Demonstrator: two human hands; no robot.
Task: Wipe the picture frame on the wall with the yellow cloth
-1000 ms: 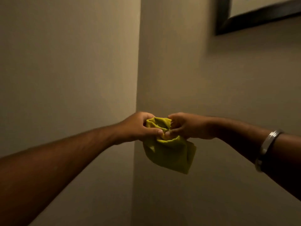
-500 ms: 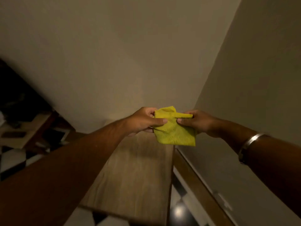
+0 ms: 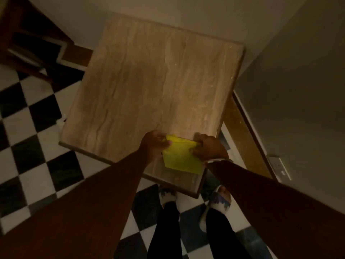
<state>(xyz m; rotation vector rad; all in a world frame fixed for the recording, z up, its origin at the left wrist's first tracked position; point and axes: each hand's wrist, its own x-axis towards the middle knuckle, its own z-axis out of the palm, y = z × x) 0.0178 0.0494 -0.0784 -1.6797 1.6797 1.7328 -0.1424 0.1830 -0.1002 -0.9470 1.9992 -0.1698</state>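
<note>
A folded yellow cloth (image 3: 181,157) is held between both hands over the near corner of a square table (image 3: 149,90) with a pale wood-grain top. My left hand (image 3: 155,144) pinches the cloth's upper left corner. My right hand (image 3: 210,148), with a metal bangle on the wrist, grips the upper right corner. The cloth hangs down flat from the two grips, close to the tabletop. The picture frame is out of view.
The table stands in a corner between two plain walls (image 3: 298,90). A black-and-white checkered floor (image 3: 33,146) lies to the left and below. My feet in slippers (image 3: 218,200) stand at the table's near corner. A wall socket (image 3: 280,165) sits low on the right; dark furniture (image 3: 31,43) at far left.
The view has swung down from the wall and picture frame to the table and floor. Both hands have kept hold of the cloth, spread it flatter and lowered it over the table's corner.
</note>
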